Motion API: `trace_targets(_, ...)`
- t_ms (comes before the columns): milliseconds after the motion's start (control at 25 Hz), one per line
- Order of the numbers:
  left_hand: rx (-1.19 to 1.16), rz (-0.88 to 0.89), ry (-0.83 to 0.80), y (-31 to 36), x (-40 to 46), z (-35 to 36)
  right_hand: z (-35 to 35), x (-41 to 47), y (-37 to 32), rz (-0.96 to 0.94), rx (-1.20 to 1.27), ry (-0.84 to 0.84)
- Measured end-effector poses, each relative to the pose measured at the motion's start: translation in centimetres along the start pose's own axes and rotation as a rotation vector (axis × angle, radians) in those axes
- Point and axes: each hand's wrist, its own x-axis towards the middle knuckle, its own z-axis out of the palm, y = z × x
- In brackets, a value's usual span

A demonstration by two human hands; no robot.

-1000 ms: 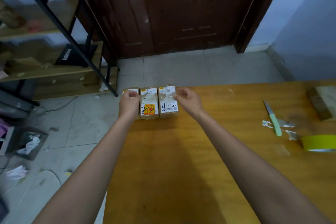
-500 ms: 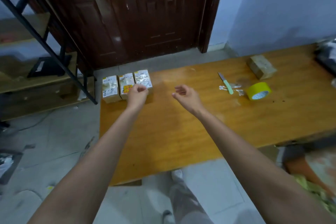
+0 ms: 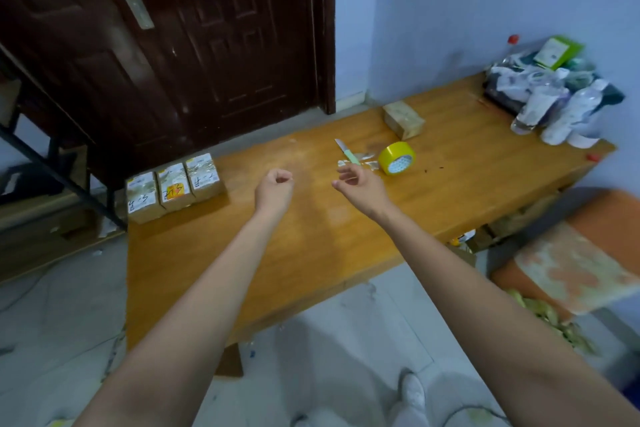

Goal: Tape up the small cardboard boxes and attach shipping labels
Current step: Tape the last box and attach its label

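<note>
Three small taped cardboard boxes with labels, the left box point(image 3: 142, 196), the middle box point(image 3: 175, 189) and the right box point(image 3: 204, 178), stand side by side at the far left corner of the wooden table point(image 3: 346, 239). A fourth small box point(image 3: 403, 120) lies at the table's far edge. A yellow tape roll point(image 3: 396, 158) and a green-handled knife point(image 3: 348, 152) lie between them, with tape scraps point(image 3: 369, 163) beside the knife. My left hand point(image 3: 275, 189) hovers over the table right of the three boxes, fingers curled, holding nothing. My right hand point(image 3: 360, 185) hovers just short of the knife, fingers loosely bent and empty.
Plastic bottles and bags point(image 3: 554, 104) crowd the table's far right end. An orange stool point(image 3: 571, 263) stands right of the table. A dark door point(image 3: 173, 45) is behind, and a metal-framed shelf point(image 3: 41, 163) stands at the left.
Both hands have let go of the three boxes and moved right, towards the knife and tape. The view has swung right and pulled back.
</note>
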Motion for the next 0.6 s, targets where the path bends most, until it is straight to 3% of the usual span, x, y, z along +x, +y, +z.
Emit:
trace_targets(320, -0.060, 0.023, -0.049, 8.6, -0.1, 17.1, -16.1, 5.1, 9.3, 0.030, -0.015, 0.036)
trace_targets(600, -0.115, -0.006, -0.035, 11.6, 4.2, 24.7, -21.6, 12.4, 13.8, 0.068, 0.004, 0.016)
